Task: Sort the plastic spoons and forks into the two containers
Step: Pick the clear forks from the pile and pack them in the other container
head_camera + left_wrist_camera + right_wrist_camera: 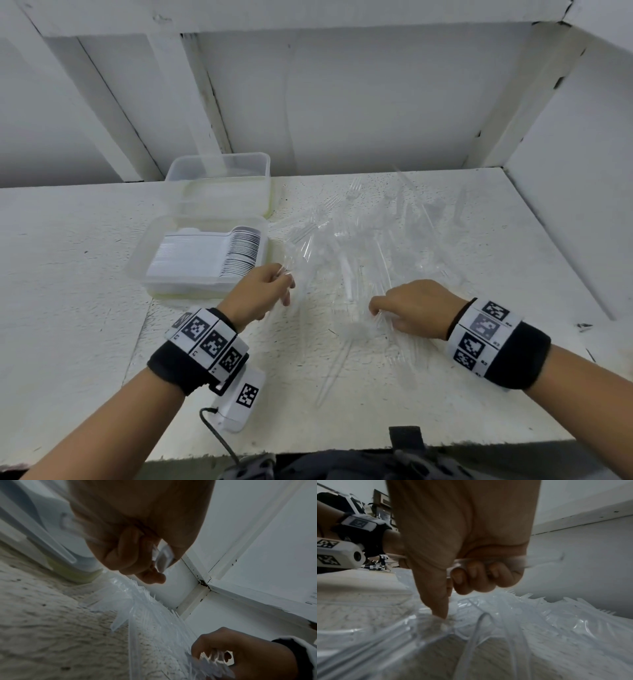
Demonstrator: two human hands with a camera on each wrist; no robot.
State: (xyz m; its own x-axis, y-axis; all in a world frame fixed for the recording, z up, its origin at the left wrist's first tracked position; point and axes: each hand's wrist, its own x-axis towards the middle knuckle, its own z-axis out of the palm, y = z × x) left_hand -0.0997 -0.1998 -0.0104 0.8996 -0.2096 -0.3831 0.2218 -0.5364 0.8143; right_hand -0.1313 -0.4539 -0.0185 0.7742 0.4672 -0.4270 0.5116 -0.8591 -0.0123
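Observation:
A loose pile of clear plastic forks point(356, 246) lies spread over the white table point(68, 274). The near clear container point(202, 257) holds a neat row of stacked spoons point(236, 251); the far container point(219, 185) looks empty. My left hand point(270, 291) sits at the pile's left edge, beside the near container, fingers curled round clear cutlery handles point(163, 555). My right hand point(407, 308) rests at the pile's near side, gripping a bundle of clear cutlery point(513, 561), with its thumb point(440, 601) pointing down into the pile point(522, 628).
White walls and shelf beams close in behind and to the right of the table. The table's front edge point(342, 448) runs just below my wrists. A white camera unit with a cable point(239, 401) hangs under my left wrist.

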